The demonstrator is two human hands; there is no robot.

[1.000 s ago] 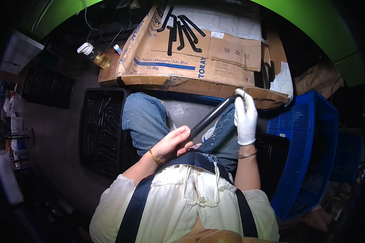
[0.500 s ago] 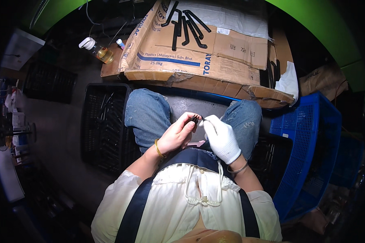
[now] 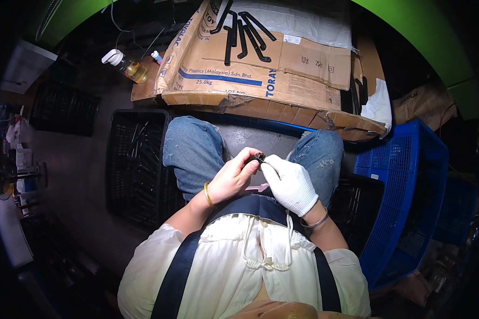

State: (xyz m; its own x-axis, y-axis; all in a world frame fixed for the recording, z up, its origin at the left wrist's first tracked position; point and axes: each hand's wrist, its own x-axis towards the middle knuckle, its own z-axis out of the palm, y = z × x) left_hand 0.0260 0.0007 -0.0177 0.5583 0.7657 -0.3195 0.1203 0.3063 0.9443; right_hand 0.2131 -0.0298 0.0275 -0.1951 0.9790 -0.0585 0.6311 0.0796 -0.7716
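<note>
Over my lap, my bare left hand (image 3: 236, 174) grips a small black part (image 3: 259, 158) between thumb and fingers. Its upper end shows; the rest is hidden in the hand. My right hand (image 3: 288, 183), in a white knit glove, meets it from the right with fingers pinched together at the part's edge. Whatever lies between the gloved fingertips is too small to make out. Ahead on the cardboard lie several long black bent pieces (image 3: 245, 37), each with a hooked end.
Flattened cardboard (image 3: 303, 80) covers the worktop ahead. A black crate (image 3: 138, 170) with dark pieces stands at my left, a blue crate (image 3: 399, 159) at my right. A bottle with a white lid (image 3: 135, 73) stands at the far left, beside a small white tube (image 3: 156, 57).
My gloved right hand has moved slightly left, its fingertips now against the black part. The part has turned a little in my left hand, which stays in place.
</note>
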